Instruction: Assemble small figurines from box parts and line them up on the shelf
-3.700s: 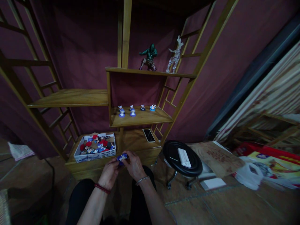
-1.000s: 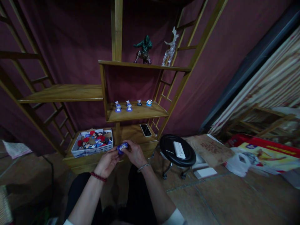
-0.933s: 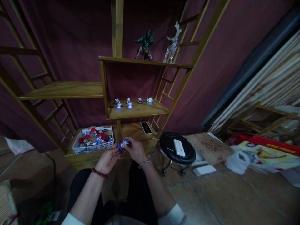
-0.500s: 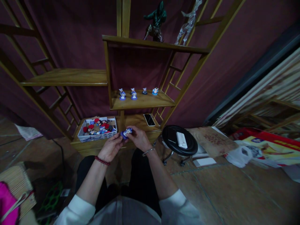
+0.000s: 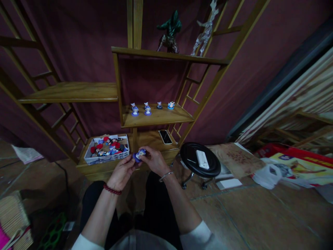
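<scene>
Between my two hands is a small purple and white figurine (image 5: 140, 155) on a round purple base, tilted on its side. My left hand (image 5: 122, 172) pinches the base from the left with its fingertips. From the right, my right hand (image 5: 154, 160) grips the figurine's upper part between thumb and fingers. Behind them, to the left, a patterned white box (image 5: 106, 158) holds several red, blue and dark figurines in a jumble. On the middle shelf (image 5: 158, 119) several figurines stand upright, among them two purple ones (image 5: 147, 110) in front that look like the held one.
A phone (image 5: 165, 136) lies on the lowest shelf. To the right stands a black round stool (image 5: 199, 173) with a white device (image 5: 202, 159) on it. A dark green statue (image 5: 171, 32) and a clear statue (image 5: 205, 29) stand on the upper shelf. A white plastic bag (image 5: 267, 175) lies on the floor at right.
The view has shifted a little, so the shelves sit lower in it. Both hands keep hold of the figurine, which has barely moved.
</scene>
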The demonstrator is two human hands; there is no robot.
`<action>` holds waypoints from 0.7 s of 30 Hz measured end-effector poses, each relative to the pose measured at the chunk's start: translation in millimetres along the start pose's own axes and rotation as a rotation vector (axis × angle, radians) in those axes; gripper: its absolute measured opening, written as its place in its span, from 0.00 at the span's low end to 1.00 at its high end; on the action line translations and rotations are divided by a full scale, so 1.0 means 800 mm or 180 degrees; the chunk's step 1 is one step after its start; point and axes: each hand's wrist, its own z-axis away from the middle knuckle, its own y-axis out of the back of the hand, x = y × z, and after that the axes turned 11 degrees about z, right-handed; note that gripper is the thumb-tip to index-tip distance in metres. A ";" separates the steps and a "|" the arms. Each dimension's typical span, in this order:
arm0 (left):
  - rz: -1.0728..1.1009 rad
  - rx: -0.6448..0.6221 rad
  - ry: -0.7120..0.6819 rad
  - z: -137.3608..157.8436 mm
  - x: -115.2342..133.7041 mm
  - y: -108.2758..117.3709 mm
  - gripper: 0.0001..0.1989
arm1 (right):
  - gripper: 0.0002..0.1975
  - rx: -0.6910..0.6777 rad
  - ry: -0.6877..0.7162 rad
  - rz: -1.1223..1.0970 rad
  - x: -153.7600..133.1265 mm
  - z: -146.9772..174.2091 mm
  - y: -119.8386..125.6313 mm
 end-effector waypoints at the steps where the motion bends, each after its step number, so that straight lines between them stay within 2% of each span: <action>1: 0.0012 0.0026 -0.0002 0.001 0.001 0.000 0.08 | 0.11 -0.0013 0.0013 0.0006 -0.002 -0.001 0.000; 9: 0.0065 0.0222 -0.0005 0.005 0.010 0.000 0.07 | 0.11 -0.0054 0.0062 0.0137 -0.011 -0.006 -0.007; 14: 0.0068 0.0120 -0.0025 0.002 0.006 0.008 0.06 | 0.13 -0.0125 -0.0038 -0.0022 -0.003 -0.003 -0.012; 21: 0.0137 0.0187 -0.0025 0.004 0.006 0.002 0.07 | 0.16 0.0017 -0.0237 -0.0362 0.006 -0.006 -0.015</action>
